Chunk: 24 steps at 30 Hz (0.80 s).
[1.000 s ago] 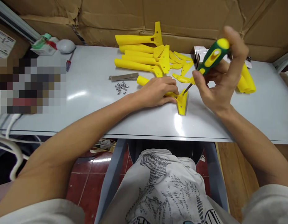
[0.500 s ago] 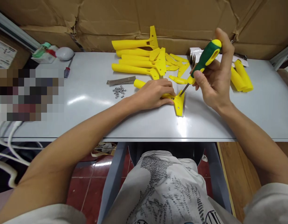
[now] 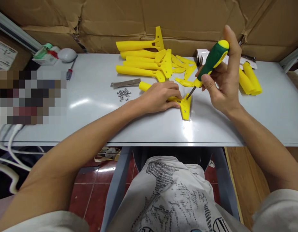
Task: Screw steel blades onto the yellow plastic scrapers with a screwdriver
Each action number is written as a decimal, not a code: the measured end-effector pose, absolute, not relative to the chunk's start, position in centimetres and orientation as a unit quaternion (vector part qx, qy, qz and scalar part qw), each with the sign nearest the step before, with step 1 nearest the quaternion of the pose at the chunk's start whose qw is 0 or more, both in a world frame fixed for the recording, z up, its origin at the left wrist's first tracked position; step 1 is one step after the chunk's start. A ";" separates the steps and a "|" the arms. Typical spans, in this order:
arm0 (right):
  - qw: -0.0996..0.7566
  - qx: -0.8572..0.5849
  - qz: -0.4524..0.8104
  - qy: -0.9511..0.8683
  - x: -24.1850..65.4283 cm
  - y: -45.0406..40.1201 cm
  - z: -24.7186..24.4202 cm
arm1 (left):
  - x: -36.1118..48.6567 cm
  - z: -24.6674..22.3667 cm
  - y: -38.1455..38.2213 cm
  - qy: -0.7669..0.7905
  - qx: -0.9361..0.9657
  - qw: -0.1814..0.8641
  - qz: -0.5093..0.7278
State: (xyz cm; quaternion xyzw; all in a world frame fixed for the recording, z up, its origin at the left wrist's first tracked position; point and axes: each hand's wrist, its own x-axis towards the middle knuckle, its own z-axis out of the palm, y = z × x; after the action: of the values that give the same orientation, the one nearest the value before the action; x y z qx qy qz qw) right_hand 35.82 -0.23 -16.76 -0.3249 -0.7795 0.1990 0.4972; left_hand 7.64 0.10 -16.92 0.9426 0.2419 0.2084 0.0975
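My left hand is closed round the handle of a yellow plastic scraper, pressing it to the table. A thin blade edge shows along the scraper's right side, and a screw sits in the lower part of its head. In my right hand is a green and yellow screwdriver, held at a slant with its tip on the upper part of the scraper's head. Left of my left hand lie a pile of small screws and several flat metal blades.
Several yellow scraper handles and loose yellow cover pieces lie behind my left hand. Yellow tubular parts are at the right, by stacked card packs. A second screwdriver lies at the left. Cardboard lines the back.
My right index finger has shifted slightly at the top of the screwdriver's handle. The left hand and the scraper stay in place.
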 end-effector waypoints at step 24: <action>0.556 -0.246 0.213 -0.765 35.9 1.1 -15.5 | 7.9 -17.0 0.2 0.253 0.941 0.107 0.198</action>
State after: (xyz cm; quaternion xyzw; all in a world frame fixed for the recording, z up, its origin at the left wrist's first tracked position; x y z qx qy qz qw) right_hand 35.92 1.09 -15.49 -0.2455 -0.7651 0.2130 0.5559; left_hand 7.94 0.20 -16.96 0.9410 0.2528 0.1976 0.1072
